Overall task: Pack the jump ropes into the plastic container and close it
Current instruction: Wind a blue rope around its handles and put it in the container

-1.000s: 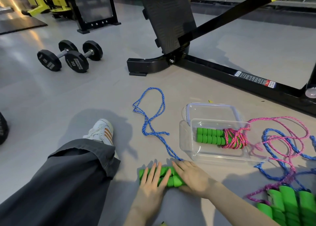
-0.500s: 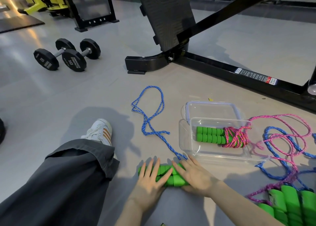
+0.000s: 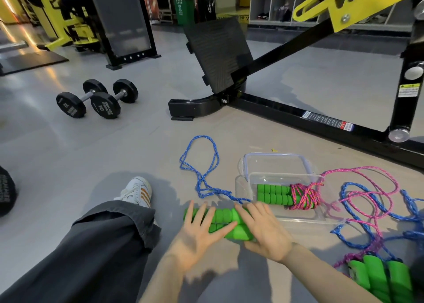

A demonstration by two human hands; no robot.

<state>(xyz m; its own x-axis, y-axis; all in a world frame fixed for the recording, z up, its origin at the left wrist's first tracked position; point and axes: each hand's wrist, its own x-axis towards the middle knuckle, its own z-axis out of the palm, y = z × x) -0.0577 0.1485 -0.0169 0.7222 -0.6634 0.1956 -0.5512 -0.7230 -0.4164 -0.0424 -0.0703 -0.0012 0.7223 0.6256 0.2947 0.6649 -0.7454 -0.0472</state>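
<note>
Grey gym floor (image 3: 68,153): carries every item below.
Black machine frame (image 3: 298,116): across the far part of the floor.
Loose tangle of pink and blue ropes (image 3: 367,201): on the floor just right of the container, running to green foam handles (image 3: 378,279) at the near right.
Clear plastic container (image 3: 298,220): rectangular, open, near the middle of the floor. It holds one bundled jump rope (image 3: 274,193), with ribbed green handles side by side and pink cord wound round one end.
Clear lid (image 3: 275,162): off, lying behind the container and touching it.
Blue jump rope (image 3: 202,165): cord looped on the floor left of the container, with paired green handles (image 3: 223,220) lying level just in front of the container.
Left hand (image 3: 199,238): flat, fingers straight and spread, pressing on the left part of the paired handles.
Right hand (image 3: 266,231): flat, fingers straight, resting on their right end.
</note>
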